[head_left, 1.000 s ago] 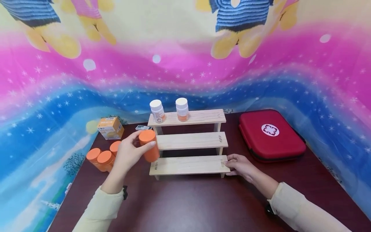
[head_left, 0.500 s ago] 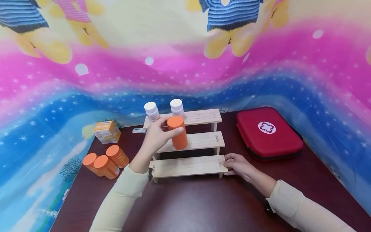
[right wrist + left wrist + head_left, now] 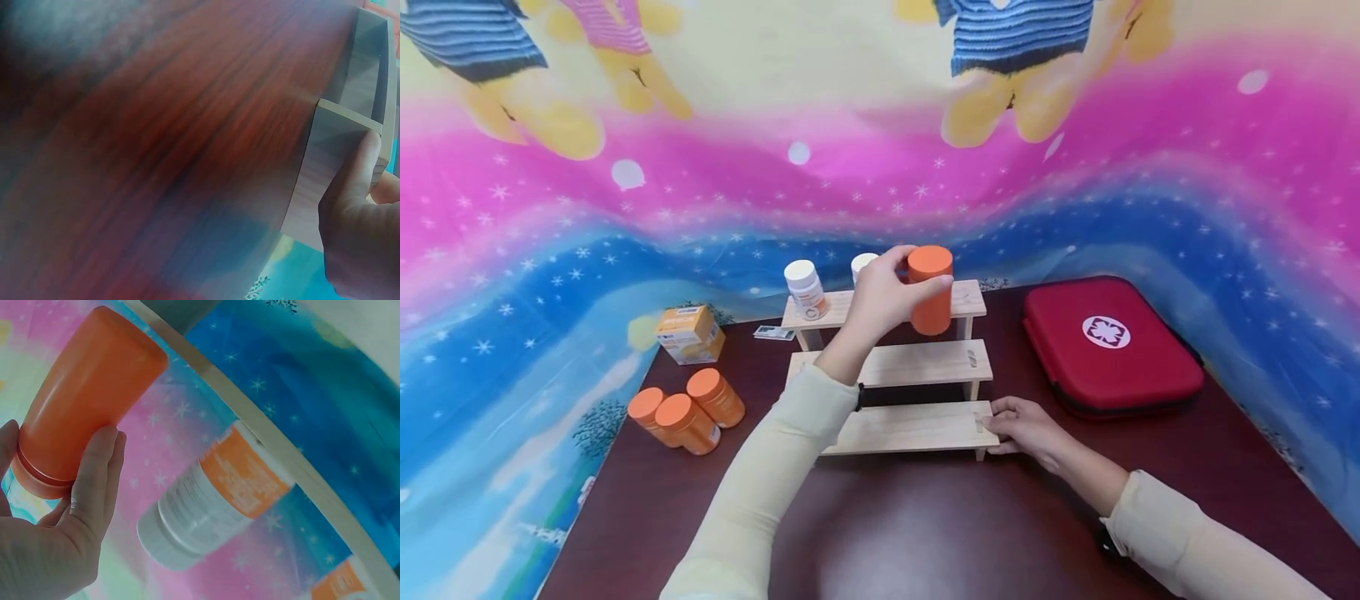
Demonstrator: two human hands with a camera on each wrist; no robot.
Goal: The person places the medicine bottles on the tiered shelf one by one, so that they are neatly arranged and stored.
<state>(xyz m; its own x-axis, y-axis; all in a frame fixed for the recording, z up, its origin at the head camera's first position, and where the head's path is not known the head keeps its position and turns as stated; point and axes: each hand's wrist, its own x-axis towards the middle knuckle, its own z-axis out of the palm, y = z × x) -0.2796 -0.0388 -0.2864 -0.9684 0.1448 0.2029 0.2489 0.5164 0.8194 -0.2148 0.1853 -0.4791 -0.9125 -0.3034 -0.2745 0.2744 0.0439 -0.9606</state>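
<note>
My left hand (image 3: 880, 297) grips an orange pill bottle (image 3: 931, 304) near its cap, holding it up in front of the right part of the top step of a wooden three-step rack (image 3: 917, 427). In the left wrist view the bottle (image 3: 94, 394) is apart from the step. A white bottle with an orange label (image 3: 212, 494) stands on that step, partly hidden by my hand in the head view. Another white bottle (image 3: 806, 292) stands at the step's left end. My right hand (image 3: 1030, 433) holds the right end of the lowest step, its thumb (image 3: 359, 165) against the wood.
Several orange-capped bottles (image 3: 688, 425) stand together on the dark table (image 3: 925, 533) at left. Behind them are a yellow-and-white box (image 3: 691, 335) and a small flat card (image 3: 772, 333). A red first-aid case (image 3: 1112, 350) lies at right. A printed cloth backs the table.
My left hand has carried the orange bottle rightward and up, from the rack's left side to the right part of the top step. My right hand has stayed on the lowest step.
</note>
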